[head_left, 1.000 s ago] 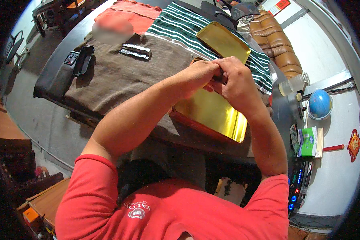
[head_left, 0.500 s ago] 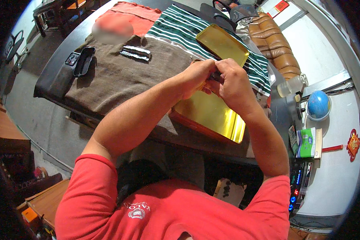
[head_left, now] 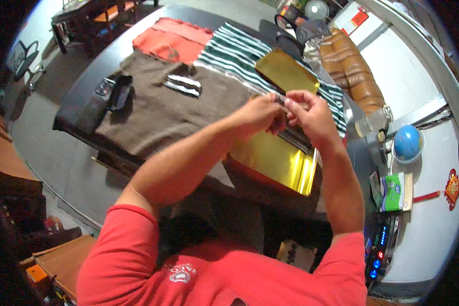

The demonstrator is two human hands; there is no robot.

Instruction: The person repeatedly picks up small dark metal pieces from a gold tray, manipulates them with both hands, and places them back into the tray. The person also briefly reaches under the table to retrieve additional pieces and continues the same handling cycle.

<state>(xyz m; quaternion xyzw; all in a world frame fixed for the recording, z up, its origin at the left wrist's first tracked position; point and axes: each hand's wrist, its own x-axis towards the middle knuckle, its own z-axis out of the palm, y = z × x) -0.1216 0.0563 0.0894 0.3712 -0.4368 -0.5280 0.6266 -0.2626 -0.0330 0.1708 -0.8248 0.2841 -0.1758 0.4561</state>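
Above a shiny gold rectangular tin (head_left: 270,160), my left hand (head_left: 262,115) and my right hand (head_left: 315,118) meet with fingers pinched. Between their fingertips is a small dark thing, too blurred and covered to name. My left hand's fingers are curled and partly hidden. The thumb and forefinger of my right hand press together at the same spot. Just beyond my hands lies a gold rectangular lid or tray (head_left: 286,70), resting on a green-and-white striped cloth (head_left: 234,48). The tin's near right corner shows bright ridged edges.
Brown cloth (head_left: 148,115) covers much of the dark table, with a red cloth (head_left: 171,38) behind. On it lie a black-and-white banded item (head_left: 183,85) and an open black case (head_left: 120,93). At the right are a clear jar (head_left: 371,122), a globe (head_left: 408,144) and a tissue pack (head_left: 392,191).
My right hand has drawn slightly away from my left, and its fingers are straighter. The whole view has shifted a little, with things appearing lower and further right.
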